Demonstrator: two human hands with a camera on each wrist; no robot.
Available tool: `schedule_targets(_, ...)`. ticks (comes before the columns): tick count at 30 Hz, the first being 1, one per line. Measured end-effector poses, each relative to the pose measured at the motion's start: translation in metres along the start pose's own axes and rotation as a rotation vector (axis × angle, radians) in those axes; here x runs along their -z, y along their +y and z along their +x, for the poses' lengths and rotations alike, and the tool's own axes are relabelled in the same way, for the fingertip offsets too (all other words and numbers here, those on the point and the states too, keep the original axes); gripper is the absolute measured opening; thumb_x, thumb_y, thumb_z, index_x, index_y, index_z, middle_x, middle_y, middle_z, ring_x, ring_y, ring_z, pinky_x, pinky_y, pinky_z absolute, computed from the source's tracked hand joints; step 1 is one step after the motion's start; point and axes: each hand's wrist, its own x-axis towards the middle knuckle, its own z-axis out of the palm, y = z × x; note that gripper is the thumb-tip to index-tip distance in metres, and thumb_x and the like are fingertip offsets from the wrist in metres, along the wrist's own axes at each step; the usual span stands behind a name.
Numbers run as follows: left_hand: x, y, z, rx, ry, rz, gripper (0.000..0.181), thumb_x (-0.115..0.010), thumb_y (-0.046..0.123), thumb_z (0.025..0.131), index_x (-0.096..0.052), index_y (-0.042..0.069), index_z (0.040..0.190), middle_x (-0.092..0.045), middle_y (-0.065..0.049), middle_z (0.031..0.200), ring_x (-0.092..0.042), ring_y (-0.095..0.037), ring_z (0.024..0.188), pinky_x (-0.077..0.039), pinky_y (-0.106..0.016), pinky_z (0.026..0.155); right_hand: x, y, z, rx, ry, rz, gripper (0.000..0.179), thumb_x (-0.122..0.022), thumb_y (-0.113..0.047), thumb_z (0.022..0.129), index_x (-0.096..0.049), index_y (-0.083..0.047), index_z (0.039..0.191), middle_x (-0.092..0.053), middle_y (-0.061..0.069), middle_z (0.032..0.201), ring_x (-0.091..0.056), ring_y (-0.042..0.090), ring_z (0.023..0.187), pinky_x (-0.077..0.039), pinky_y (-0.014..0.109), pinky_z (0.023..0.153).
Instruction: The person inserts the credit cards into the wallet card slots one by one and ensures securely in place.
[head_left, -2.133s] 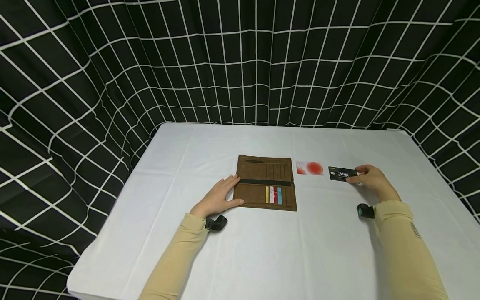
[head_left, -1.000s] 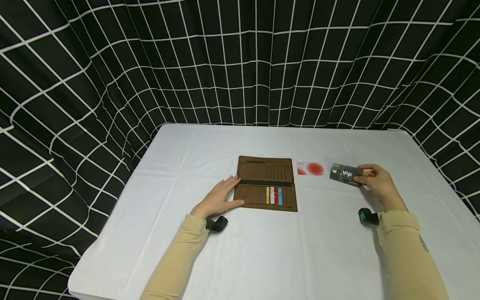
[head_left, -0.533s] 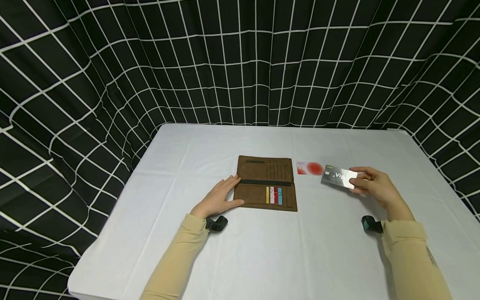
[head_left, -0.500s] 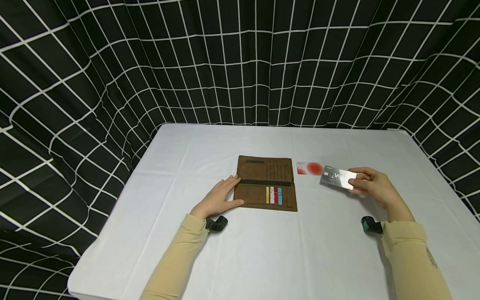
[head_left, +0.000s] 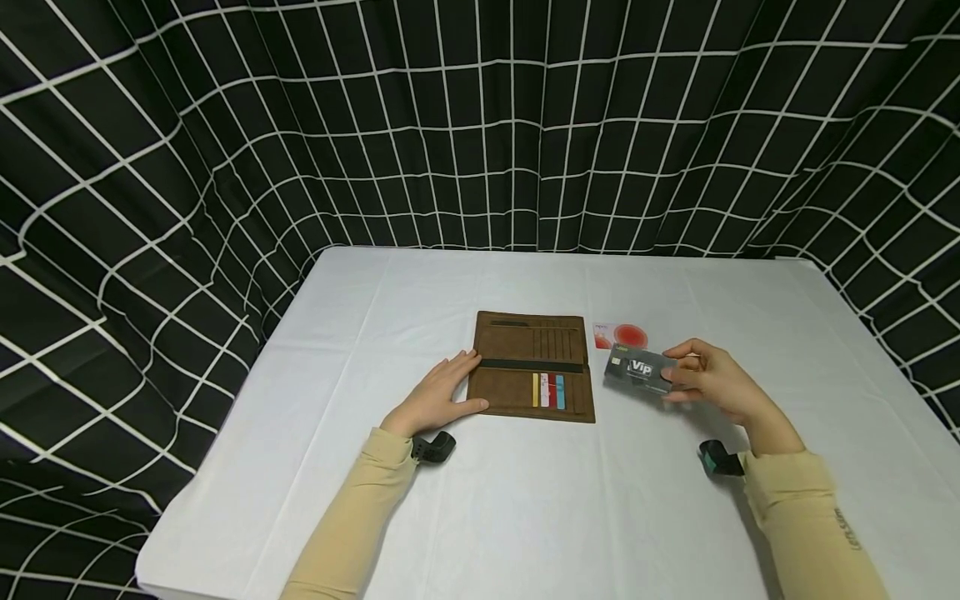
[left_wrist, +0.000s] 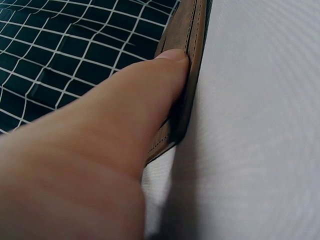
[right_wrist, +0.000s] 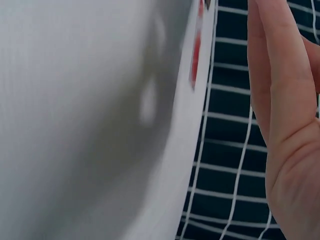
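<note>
vip card (head_left: 636, 368) has moved nearer the wallet (head_left: 504, 340) holding coloured cards (head_left: 552, 390).

I count two hands (head_left: 431, 400) (head_left: 712, 379), two wrist cameras (head_left: 434, 447) (head_left: 720, 460), one table (head_left: 525, 517) and one wallet (head_left: 517, 343). I also see four slotted cards (head_left: 536, 390) (head_left: 543, 390) (head_left: 551, 390) (head_left: 560, 392), one Vip card (head_left: 639, 369) and one red-and-white card (head_left: 629, 335).

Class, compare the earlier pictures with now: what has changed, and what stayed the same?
The right hand, pinching the black Vip card throughout, has carried it left and slightly nearer the person, toward the open wallet. Nothing was let go. The left hand on the wallet's left side and the red-and-white card stayed put.
</note>
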Motion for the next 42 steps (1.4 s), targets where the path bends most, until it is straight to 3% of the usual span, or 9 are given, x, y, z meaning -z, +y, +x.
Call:
schedule_targets(5, 0.0, 0.0, 0.0, 0.0, -0.001, 0.002, 0.08, -0.054, 0.053, 0.088, -0.024, 0.008, 0.147, -0.018, -0.005, 0.152, -0.011, -0.016, 0.138, -0.005, -0.031, 0.112, -0.017, -0.005, 0.004, -0.012, -0.044, -0.036, 0.037, -0.056, 0.005, 0.089, -0.035, 0.016, 0.116, -0.05, 0.019, 0.087, -0.062, 0.023, 0.075, -0.055, 0.044, 0.069)
schedule_targets(18, -0.002, -0.003, 0.001, -0.01, 0.01, 0.004, 0.081, -0.054, 0.055, 0.088, -0.025, 0.008, 0.147, -0.02, -0.006, 0.151, -0.012, -0.016, 0.138, -0.005, -0.031, 0.112, -0.047, -0.01, 0.01, -0.009, -0.034, -0.054, 0.036, -0.058, 0.006, 0.087, -0.037, 0.014, 0.115, -0.048, 0.016, 0.079, -0.061, 0.023, 0.072, -0.055, 0.043, 0.068)
schedule_targets(25, -0.001, -0.003, 0.0, -0.002, 0.003, 0.009, 0.081, -0.054, 0.054, 0.088, -0.025, 0.008, 0.147, -0.019, -0.005, 0.152, -0.012, -0.016, 0.138, -0.005, -0.03, 0.112, -0.056, -0.011, 0.013, -0.003, -0.013, -0.073, 0.035, -0.057, 0.009, 0.085, -0.037, 0.016, 0.113, -0.049, 0.015, 0.077, -0.062, 0.023, 0.072, -0.056, 0.042, 0.066)
schedule_targets(34, 0.002, 0.0, 0.002, 0.009, -0.014, 0.007, 0.081, -0.053, 0.055, 0.088, -0.023, 0.009, 0.147, -0.018, -0.005, 0.152, -0.011, -0.016, 0.138, -0.004, -0.03, 0.112, -0.066, -0.013, 0.014, -0.025, 0.031, -0.069, 0.034, -0.056, 0.01, 0.085, -0.037, 0.016, 0.112, -0.04, 0.006, 0.072, -0.062, 0.019, 0.068, -0.057, 0.038, 0.062)
schedule_targets(42, 0.0, -0.001, 0.001, 0.014, -0.012, 0.01, 0.081, -0.053, 0.055, 0.088, -0.023, 0.009, 0.147, -0.018, -0.004, 0.152, -0.011, -0.015, 0.138, -0.003, -0.029, 0.112, -0.066, -0.012, 0.014, -0.079, -0.022, -0.068, 0.034, -0.055, 0.009, 0.086, -0.037, 0.017, 0.114, -0.046, 0.008, 0.07, -0.063, 0.023, 0.06, -0.056, 0.039, 0.063)
